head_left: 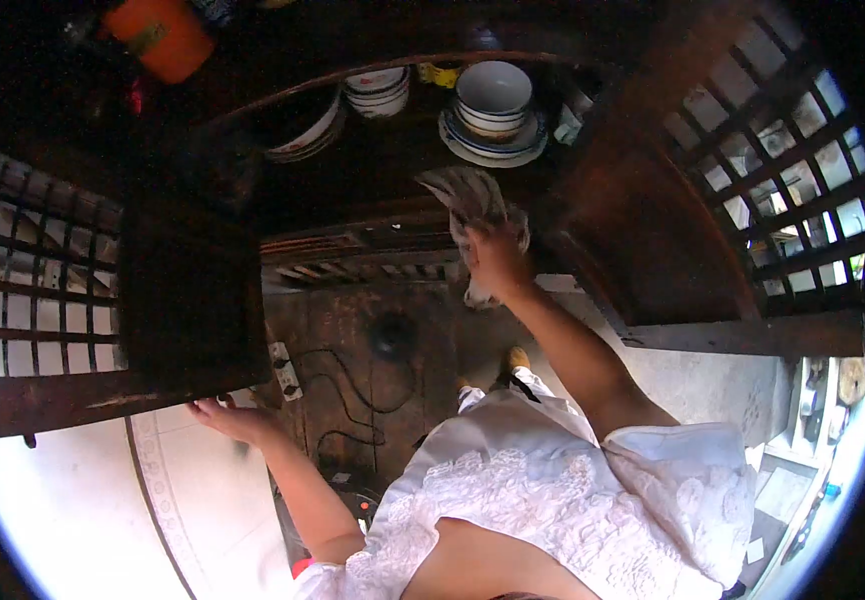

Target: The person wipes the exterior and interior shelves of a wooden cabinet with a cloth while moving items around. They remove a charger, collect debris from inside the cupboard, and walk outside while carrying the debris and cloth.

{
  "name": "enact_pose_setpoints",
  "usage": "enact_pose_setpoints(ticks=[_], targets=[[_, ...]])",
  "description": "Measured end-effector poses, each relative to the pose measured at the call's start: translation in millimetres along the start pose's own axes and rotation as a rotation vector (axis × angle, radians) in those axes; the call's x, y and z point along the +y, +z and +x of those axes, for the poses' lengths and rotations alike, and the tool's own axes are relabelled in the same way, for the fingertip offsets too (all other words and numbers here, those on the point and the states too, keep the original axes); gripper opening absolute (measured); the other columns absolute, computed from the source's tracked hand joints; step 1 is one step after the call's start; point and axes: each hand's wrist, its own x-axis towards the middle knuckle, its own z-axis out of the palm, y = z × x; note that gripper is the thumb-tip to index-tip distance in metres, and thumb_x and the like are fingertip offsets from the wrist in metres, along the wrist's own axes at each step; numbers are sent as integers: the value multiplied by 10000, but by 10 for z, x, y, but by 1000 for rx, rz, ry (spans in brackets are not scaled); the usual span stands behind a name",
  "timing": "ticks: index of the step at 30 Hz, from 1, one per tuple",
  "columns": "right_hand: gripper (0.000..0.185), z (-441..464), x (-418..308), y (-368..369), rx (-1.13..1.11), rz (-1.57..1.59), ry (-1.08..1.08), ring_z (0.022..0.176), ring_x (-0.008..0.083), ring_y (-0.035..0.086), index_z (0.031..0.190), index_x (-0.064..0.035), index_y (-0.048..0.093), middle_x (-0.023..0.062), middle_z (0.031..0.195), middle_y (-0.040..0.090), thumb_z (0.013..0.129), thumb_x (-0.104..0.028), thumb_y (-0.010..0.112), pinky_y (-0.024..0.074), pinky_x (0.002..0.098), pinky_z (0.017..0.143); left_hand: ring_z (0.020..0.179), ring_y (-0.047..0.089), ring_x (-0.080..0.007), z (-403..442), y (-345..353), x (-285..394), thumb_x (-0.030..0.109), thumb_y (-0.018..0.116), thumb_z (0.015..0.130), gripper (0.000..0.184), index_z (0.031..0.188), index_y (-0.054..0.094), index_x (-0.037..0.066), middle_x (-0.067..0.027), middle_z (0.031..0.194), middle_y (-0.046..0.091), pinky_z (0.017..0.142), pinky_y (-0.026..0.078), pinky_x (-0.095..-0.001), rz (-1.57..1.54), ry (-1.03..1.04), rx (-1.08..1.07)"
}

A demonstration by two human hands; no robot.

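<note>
My right hand (498,258) is closed round a crumpled grey-brown cloth (475,200) at the front edge of a dark wooden cabinet shelf (383,205). Part of the cloth hangs below my fingers. My left hand (238,420) is at the lower edge of the left lattice cabinet door (193,300), its fingers bent against the wood; the thumb is hard to make out. Just behind the cloth, a stack of bowls (494,95) stands on plates (493,152).
More bowls (378,92) and tilted-looking plates (308,135) sit farther left on the shelf. An orange container (161,38) stands upper left. The right lattice door (693,230) swings out beside my right arm. Below are a power strip (286,371) and a black cable (353,395).
</note>
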Motion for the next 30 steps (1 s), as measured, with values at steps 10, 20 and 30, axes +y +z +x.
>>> enact_pose_setpoints(ticks=[10,20,30], targets=[[321,-2173,746,-1038,-484,243,432,740,277,575,1035,-56,566,163,831,599,714,-76,560,463,348,684,941,445,-166,-571,536,37,38,546,826,439,1198,315,17,-103,1127,432,782,412,-258,-104,119,-365],[461,-2411,1333,-2074,-34,436,561,814,299,585,1084,18,467,207,892,598,655,-69,610,453,334,690,962,496,-248,-586,1132,87,171,638,762,541,1180,362,-34,-147,1132,439,789,433,-365,548,239,-290],[497,-2189,583,-2209,-505,-26,152,778,396,564,1056,54,464,242,798,577,681,-255,571,473,428,687,898,503,-169,-864,962,742,252,570,819,582,1306,303,78,-77,1085,494,774,418,-303,7,-277,-695]])
